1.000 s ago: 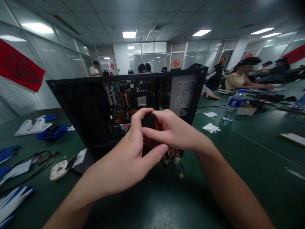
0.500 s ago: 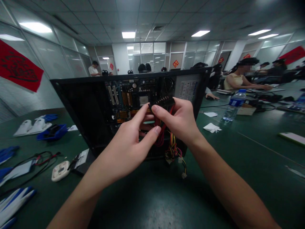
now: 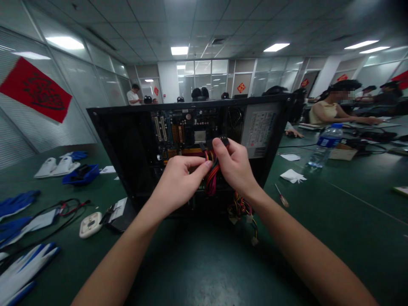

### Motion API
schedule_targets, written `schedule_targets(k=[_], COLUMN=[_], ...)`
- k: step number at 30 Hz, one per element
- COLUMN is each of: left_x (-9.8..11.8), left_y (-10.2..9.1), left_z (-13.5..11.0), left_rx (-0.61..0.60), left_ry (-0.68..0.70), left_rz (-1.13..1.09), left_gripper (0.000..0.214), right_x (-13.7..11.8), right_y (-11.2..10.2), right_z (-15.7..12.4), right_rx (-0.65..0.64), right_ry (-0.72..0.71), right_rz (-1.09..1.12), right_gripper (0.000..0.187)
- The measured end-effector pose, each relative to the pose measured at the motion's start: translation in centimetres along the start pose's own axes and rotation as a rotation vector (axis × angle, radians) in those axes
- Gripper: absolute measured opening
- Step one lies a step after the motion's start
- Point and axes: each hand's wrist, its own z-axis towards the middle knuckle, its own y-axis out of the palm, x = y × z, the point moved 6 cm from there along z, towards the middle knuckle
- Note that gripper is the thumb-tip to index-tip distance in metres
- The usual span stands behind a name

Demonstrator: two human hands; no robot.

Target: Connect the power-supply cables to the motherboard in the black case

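Observation:
An open black computer case point(image 3: 127, 140) stands upright on the green table, its motherboard point(image 3: 178, 127) and power supply point(image 3: 259, 129) showing. In front of the board, my right hand point(image 3: 234, 165) is closed on a black power connector point(image 3: 225, 140). Red, yellow and black wires point(image 3: 213, 177) run down from it. My left hand point(image 3: 183, 180) pinches the wires just to the left, thumb and forefinger together; a small black plug point(image 3: 203, 146) sits above those fingertips. More bundled cables point(image 3: 240, 206) with white plugs hang at the bottom right of the case.
At left lie work gloves point(image 3: 28, 272), a blue tray point(image 3: 81, 175), a white square gadget point(image 3: 90, 225) and a black box point(image 3: 123, 214). To the right are a screwdriver point(image 3: 281, 196), crumpled tissue point(image 3: 292, 175) and a water bottle point(image 3: 325, 146). A co-worker point(image 3: 334, 108) sits beyond.
My left hand has closed from a spread grip to a pinch on the wires. My right hand has turned, bringing the connector closer in. The view has shifted slightly left.

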Motion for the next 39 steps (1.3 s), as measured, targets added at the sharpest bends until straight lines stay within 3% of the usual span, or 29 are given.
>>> schedule_targets(k=[5,10,15,22,39], left_x=[-3.1,-8.6,-11.5,-12.5,-12.2], left_y=[0.0,0.7,1.1,3.8,3.9], left_z=[1.2,3.0,4.0,4.6,5.4], left_rx=[0.075,-0.004,-0.053,-0.137,-0.158], left_ry=[-0.05,-0.212,-0.265,-0.331,-0.354], left_rz=[0.229,0.411,0.502,0.64,0.769], left_gripper=[0.041,0.041,0.041,0.036,0.041], right_x=[2.1,7.7,11.2,11.5,10.9], right_y=[1.3,2.1,1.7,3.5,3.7], right_z=[0.2,1.2,1.4,-0.1,-0.1], right_rx=[-0.081,-0.264,-0.309,-0.527,-0.527], right_ry=[-0.024,0.282,0.441,0.403,0.41], right_rz=[-0.223,-0.441,-0.642,-0.793,-0.795], right_gripper=[0.044,0.043,0.043,0.051,0.057])
